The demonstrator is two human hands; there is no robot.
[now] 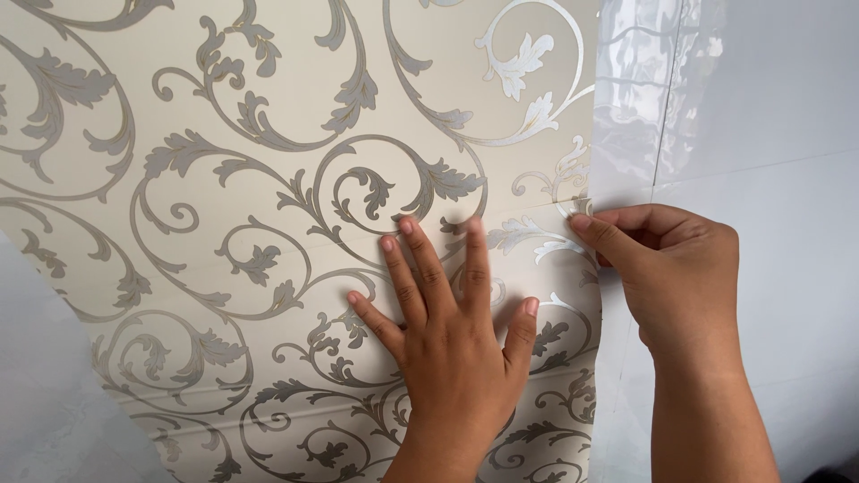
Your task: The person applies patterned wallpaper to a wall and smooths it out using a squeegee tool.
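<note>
The cream wallpaper sheet [268,179] with grey and silver leaf scrolls lies over the glossy white tiled wall [761,116], and its right edge hangs just beside a tile joint. The left hand [452,335] is pressed flat on the sheet with fingers spread, while the right hand [671,268] pinches the right edge between thumb and fingertips (the thumb itself is mostly hidden). It looks like the aligning and smoothing step; the next move probably needs firm, even pressure toward that edge, so no crease stays.
</note>
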